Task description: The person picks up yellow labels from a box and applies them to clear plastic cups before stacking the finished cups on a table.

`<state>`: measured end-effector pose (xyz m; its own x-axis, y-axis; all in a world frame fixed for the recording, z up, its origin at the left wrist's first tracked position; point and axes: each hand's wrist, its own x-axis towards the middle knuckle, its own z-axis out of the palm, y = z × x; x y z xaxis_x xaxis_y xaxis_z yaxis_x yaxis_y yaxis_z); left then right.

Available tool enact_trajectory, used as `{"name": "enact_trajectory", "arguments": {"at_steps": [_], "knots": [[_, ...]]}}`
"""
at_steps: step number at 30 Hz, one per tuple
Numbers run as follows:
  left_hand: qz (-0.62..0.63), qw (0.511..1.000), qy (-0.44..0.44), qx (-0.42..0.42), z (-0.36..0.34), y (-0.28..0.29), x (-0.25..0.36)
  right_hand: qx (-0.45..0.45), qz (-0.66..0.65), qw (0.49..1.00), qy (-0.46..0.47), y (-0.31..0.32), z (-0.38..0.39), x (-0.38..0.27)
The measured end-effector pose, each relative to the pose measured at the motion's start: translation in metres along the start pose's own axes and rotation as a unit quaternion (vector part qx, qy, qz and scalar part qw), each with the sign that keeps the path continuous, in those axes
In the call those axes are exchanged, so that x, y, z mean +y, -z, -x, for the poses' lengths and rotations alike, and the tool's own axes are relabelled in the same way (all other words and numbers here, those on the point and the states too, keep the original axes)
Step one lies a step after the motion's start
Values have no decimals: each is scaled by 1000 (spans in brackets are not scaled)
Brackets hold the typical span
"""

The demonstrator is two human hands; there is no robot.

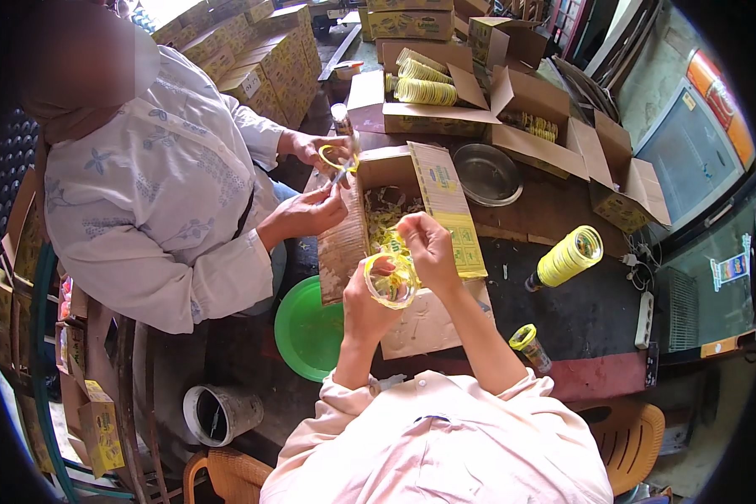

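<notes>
A co-worker's hands (315, 181) are working at the far left edge of the open cardboard box (344, 244), leaving little free room on that side. A green bowl (307, 332) is sitting just below. The left hand (370, 298) is closing its fingers around a clear yellow round lid (392, 281), held above the box's near edge with its opening facing up. The right hand (428, 248) is pinching the lid's far rim. Further right, a yellow roll stack (569, 256) is lying slanted, upper end pointing right, on open dark tabletop (588, 311).
</notes>
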<state>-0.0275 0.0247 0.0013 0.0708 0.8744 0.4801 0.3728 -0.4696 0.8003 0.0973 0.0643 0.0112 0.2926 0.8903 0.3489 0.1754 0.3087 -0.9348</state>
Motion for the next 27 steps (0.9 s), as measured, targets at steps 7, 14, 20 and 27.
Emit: {"name": "enact_trajectory", "arguments": {"at_steps": [7,14,20,27], "knots": [[-29,999,13,-3,-1,2,3,-205,109,966,112,10,-1,-19],[-18,999,24,-20,-1,-3,0,-189,189,944,194,13,0,1],[-93,996,15,-9,0,-3,-7,-123,146,968,160,2,3,12],[2,998,-13,64,10,17,18,-62,251,965,-50,52,-34,56]]}}
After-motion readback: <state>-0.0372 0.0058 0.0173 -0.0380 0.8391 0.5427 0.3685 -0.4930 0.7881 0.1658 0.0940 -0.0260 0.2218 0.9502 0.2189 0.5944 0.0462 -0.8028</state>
